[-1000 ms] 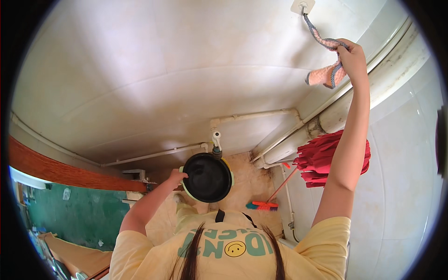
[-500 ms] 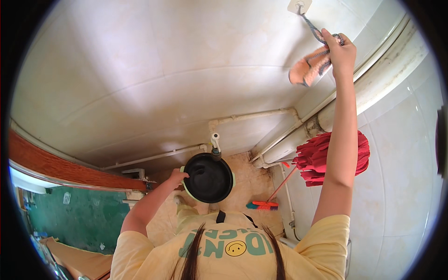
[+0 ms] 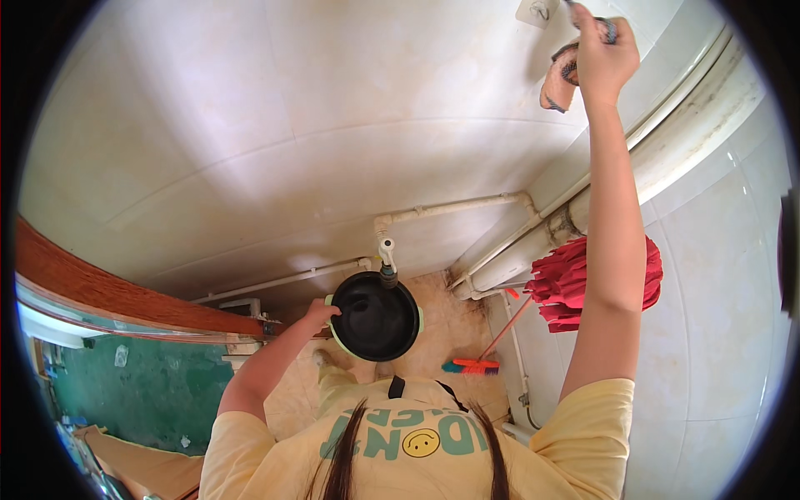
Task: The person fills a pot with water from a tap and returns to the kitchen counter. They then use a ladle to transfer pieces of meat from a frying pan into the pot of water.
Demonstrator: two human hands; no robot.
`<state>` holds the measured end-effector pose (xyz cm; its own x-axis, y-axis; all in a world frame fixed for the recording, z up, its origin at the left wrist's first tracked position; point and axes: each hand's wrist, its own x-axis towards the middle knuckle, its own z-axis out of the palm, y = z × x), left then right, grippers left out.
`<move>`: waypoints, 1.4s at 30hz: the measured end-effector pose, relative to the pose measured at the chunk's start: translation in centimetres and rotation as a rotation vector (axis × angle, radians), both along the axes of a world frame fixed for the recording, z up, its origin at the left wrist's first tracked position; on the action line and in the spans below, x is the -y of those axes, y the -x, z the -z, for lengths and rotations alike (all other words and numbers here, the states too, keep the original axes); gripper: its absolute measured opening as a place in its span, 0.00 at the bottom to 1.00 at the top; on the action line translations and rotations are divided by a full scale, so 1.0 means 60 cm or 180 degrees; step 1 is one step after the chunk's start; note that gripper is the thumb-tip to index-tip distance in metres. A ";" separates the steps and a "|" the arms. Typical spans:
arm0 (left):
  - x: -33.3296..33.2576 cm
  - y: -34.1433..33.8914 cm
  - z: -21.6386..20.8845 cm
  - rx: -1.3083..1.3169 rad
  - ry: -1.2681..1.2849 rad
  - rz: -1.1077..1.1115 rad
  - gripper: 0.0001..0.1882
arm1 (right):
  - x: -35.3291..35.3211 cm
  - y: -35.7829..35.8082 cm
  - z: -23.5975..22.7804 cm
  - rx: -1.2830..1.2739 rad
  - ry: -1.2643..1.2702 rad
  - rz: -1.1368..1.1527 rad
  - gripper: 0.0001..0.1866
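High on the right, my right hand [image 3: 607, 62] is closed around a peach-orange cloth [image 3: 558, 86] with dark grey edging and a cord. The cloth hangs folded below my fingers, just right of a wall hook [image 3: 540, 10] on a pale square backing. Whether any of its cord still touches the hook cannot be made out. Low in the middle, my left hand [image 3: 319, 315] grips the left side of a round black basin [image 3: 373, 321] with a light green rim and handles. The basin is under a white tap [image 3: 387, 250] and tips slightly toward me.
White pipes [image 3: 450, 210] run along the tiled wall. A red mop head [image 3: 558, 283] hangs at the right beside my forearm. An orange and teal broom [image 3: 477, 367] stands on the tan floor. At left are a brown wooden edge [image 3: 125, 292] and a green floor [image 3: 142, 400].
My right hand has risen with the cloth, and the cord that stretched from the hook no longer visibly spans to it. My left hand and the basin have barely shifted.
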<state>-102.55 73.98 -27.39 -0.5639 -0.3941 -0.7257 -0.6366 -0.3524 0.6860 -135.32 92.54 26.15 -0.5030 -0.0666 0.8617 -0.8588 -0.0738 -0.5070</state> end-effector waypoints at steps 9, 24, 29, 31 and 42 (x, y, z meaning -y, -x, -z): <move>-0.001 0.011 -0.011 0.0008 -0.0013 0.0149 0.20 | -0.037 0.017 0.043 -0.0415 0.0150 0.0515 0.14; 0.000 0.013 -0.016 -0.0386 -0.0270 -0.0282 0.16 | 0.050 -0.195 0.693 0.0080 -0.3477 -0.0511 0.15; 0.001 0.019 -0.017 -0.0591 -0.0368 -0.0350 0.14 | 0.022 -0.154 0.702 0.0082 -0.3104 -0.0655 0.15; -0.001 0.010 -0.011 -0.0642 -0.0352 -0.0432 0.14 | 0.002 -0.155 0.694 0.0294 -0.3311 -0.0396 0.15; -0.029 0.033 -0.003 -0.0423 0.0194 -0.0443 0.13 | -0.048 -0.373 0.938 0.1940 -0.4684 -0.0776 0.16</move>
<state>-104.54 75.72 -27.21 -0.5902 -0.5158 -0.6210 -0.4872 -0.3859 0.7834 -112.91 95.44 -30.11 -0.5840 -0.7400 -0.3336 -0.5540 0.6638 -0.5025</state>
